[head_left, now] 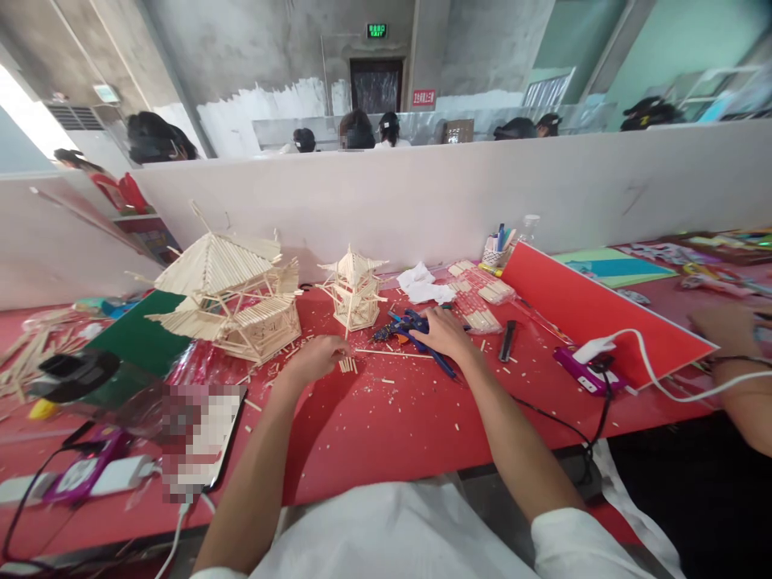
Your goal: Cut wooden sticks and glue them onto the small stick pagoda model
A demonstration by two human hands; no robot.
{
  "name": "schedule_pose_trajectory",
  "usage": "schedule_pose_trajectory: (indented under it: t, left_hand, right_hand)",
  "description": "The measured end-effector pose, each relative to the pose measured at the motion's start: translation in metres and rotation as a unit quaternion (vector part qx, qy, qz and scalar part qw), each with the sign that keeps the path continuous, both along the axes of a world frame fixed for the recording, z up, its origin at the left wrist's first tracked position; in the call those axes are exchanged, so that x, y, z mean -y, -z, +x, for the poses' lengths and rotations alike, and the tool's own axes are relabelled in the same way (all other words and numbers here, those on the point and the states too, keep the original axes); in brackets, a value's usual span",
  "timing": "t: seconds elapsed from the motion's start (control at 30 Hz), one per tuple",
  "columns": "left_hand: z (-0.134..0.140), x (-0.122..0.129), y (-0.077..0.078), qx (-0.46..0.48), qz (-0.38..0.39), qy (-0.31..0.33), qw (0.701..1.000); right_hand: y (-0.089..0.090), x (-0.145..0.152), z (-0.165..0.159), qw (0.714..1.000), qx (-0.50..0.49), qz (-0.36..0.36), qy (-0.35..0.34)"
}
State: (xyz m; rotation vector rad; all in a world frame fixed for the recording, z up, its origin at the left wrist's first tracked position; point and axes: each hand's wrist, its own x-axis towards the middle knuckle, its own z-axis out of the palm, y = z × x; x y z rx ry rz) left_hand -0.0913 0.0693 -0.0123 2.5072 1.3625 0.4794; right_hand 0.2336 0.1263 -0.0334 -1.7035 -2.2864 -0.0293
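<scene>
My left hand point(319, 358) is closed in a pinch low over the red table. A thin wooden stick point(348, 328) rises from its fingertips, in front of a small pavilion model point(355, 293) built of sticks. Short cut stick pieces point(348, 366) lie just under these fingers. My right hand point(445, 331) is closed over the blue-handled pliers point(435, 354), hiding part of the handles. Between the hands, a long stick point(386, 352) lies flat. A larger stick pavilion point(229, 297) stands left of the small one.
Scraps litter the red table point(374, 442). A black utility knife point(507, 341), bundled sticks point(476, 293) and white tissue point(422, 283) lie to the right. A red board point(597, 314) leans beside a purple power strip point(588, 371). At left is a tablet point(208, 442); another person's arm point(739, 378) shows far right.
</scene>
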Motion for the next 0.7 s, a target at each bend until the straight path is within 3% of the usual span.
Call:
schedule_pose_trajectory:
  t: [0.13, 0.2, 0.37, 0.47, 0.7]
  left_hand:
    - [0.005, 0.002, -0.002, 0.053, -0.006, 0.007, 0.999]
    - [0.01, 0.004, -0.004, 0.082, -0.009, 0.012, 0.997]
    - [0.026, 0.009, -0.002, 0.099, -0.016, 0.061, 0.993]
    - [0.033, 0.01, 0.003, 0.095, -0.022, 0.075, 0.992]
    - [0.032, 0.008, 0.01, 0.085, -0.02, 0.11, 0.99]
  right_hand:
    - [-0.011, 0.007, -0.007, 0.996, -0.06, 0.052, -0.03]
    - [-0.019, 0.015, -0.014, 0.984, -0.138, 0.065, -0.086]
    - [-0.029, 0.04, -0.049, 0.927, -0.275, -0.071, -0.244]
    - [-0.024, 0.048, -0.07, 0.897, -0.32, -0.08, -0.295]
    - [-0.012, 0.046, -0.081, 0.853, -0.405, -0.127, -0.303]
